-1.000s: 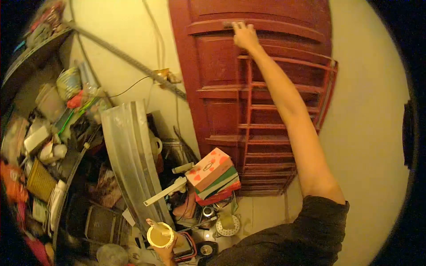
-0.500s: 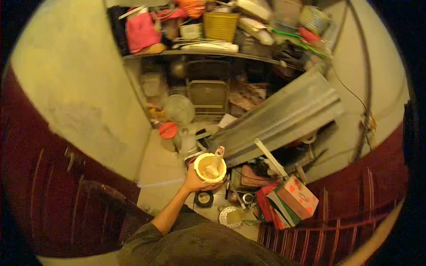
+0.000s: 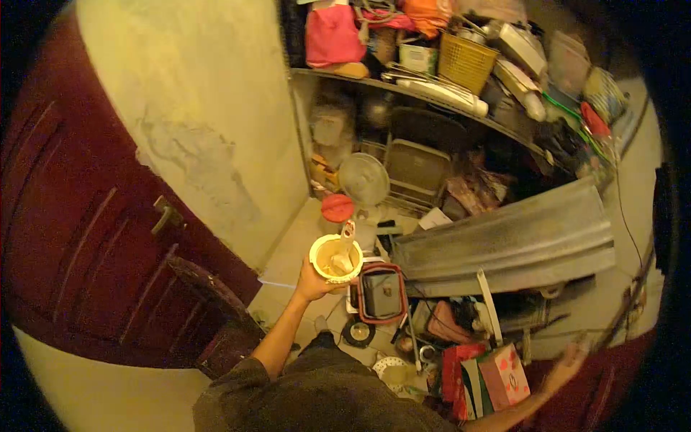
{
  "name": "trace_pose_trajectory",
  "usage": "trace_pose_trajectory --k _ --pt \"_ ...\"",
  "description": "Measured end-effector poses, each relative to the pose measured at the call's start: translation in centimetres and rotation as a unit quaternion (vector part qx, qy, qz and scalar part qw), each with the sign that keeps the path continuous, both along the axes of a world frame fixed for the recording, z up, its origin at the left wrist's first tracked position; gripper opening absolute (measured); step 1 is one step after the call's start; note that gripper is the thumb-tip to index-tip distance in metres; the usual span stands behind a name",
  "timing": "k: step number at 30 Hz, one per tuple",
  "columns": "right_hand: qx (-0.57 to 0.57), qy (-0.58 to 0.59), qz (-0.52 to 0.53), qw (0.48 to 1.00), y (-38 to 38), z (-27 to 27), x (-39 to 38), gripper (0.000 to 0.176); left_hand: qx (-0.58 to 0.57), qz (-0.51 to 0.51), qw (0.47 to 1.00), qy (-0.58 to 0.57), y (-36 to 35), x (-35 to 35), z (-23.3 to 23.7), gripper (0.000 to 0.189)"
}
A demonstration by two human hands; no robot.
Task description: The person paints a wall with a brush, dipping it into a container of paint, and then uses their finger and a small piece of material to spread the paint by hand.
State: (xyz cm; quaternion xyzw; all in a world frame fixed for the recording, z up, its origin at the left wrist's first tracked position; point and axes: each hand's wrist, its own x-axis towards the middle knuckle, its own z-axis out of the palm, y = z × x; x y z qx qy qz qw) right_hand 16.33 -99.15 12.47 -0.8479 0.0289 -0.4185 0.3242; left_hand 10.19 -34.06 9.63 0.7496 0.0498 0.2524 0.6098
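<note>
My left hand (image 3: 312,283) is wrapped around a whitish plastic tub (image 3: 333,253), held out in front of my body with its mouth facing up. Inside the tub leans a paintbrush (image 3: 348,232); its handle rises over the far rim and its head rests in pale residue. Off to the right, my right hand (image 3: 571,360) is stretched out near the dark red panelled surface. It is slightly blurred, its fingers look extended, and nothing shows in them. Below that arm are a patterned box (image 3: 508,378) and a red bag (image 3: 461,367).
A long grey metal sheet (image 3: 511,245) slants across the right side. Beyond it, a crowded shelf (image 3: 425,97) holds a yellow basket (image 3: 466,63). On the floor stand a red-rimmed bin (image 3: 381,294) and a red-lidded container (image 3: 337,207). A dark red door (image 3: 93,216) is at left.
My view has turned, so the shelf and metal sheet sit farther right and the left door shows more. The tub stays in my left hand. My right hand has come into view at right.
</note>
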Motion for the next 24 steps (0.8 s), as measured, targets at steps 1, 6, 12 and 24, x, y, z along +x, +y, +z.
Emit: trace_pose_trajectory --k 1,6,12,24 --pt "0.194 0.119 0.031 0.973 -0.7 -9.2 3.2 0.041 -0.007 0.032 0.999 0.0 0.5 -0.5 -0.6 0.096" --pt "0.35 0.325 0.369 0.797 25.5 -16.7 6.6 0.036 -0.034 0.124 0.991 -0.04 1.0 -2.7 -2.4 0.09" --pt "0.334 0.446 0.574 0.599 40.7 -18.7 11.1 0.037 -0.007 0.191 0.981 -0.032 0.7 -5.5 -5.7 0.082" --pt "0.178 0.313 0.795 0.489 65.3 -8.2 15.0 0.025 -0.041 0.301 0.953 -0.007 0.6 -7.9 -7.3 0.086"
